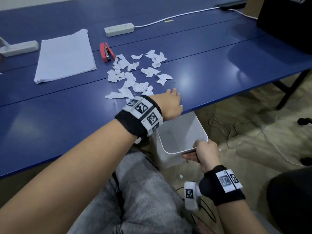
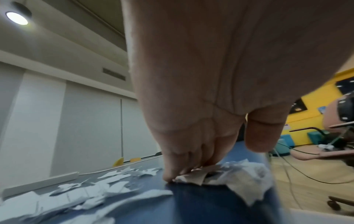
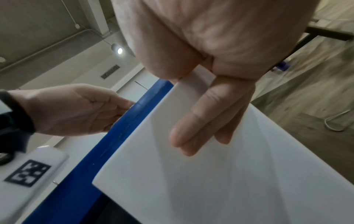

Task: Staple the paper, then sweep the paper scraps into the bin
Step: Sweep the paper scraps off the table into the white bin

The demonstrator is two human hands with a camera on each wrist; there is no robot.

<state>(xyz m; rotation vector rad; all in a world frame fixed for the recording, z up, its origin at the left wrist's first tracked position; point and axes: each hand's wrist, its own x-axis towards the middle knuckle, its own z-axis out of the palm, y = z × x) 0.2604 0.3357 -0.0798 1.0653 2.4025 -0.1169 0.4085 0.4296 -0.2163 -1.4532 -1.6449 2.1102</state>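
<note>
Left hand [image 1: 170, 103], fingers flat on the worktop [image 1: 50, 132] edge, rakes paper scraps [image 1: 135, 71] toward the bin [image 1: 200, 130]; right hand [image 1: 206, 155] grips its near rim. Risk: scraps fan wider than the opening and may fall to the floor. Stapler [image 1: 106, 52] and paper [image 1: 65, 56] lie far left.

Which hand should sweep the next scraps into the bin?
Left. The left hand is already on the table beside the scraps, near the edge above the bin. The right hand is busy holding the bin's rim below the table.
</note>
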